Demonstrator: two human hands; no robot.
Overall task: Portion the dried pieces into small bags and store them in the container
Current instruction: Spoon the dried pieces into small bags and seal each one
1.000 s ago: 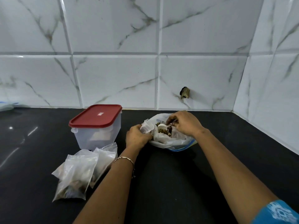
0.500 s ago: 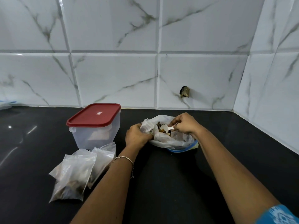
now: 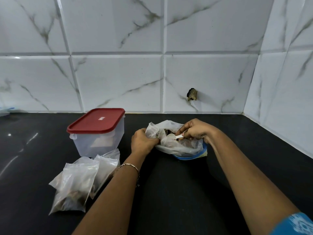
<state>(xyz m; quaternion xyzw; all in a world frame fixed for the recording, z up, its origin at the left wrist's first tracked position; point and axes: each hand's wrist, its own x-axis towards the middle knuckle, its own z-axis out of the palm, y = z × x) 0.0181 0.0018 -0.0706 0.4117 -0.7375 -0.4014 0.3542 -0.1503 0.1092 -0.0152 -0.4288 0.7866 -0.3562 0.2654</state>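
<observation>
Right hand (image 3: pixel 194 131): closed on a white spoon (image 3: pixel 174 137) over the pieces.
Left hand (image 3: pixel 144 143): pinching the bag (image 3: pixel 179 147) rim open.
Bag: thin, limp, slippery; grip its rim.
Pieces: light, loose.
Filled bags (image 3: pixel 79 182): on the bench, before the lidded container (image 3: pixel 98 133).

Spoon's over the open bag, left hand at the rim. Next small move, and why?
Probably tip the white spoon into the small bag the left hand holds open: the right hand has it at the mouth, above the large bag.
</observation>
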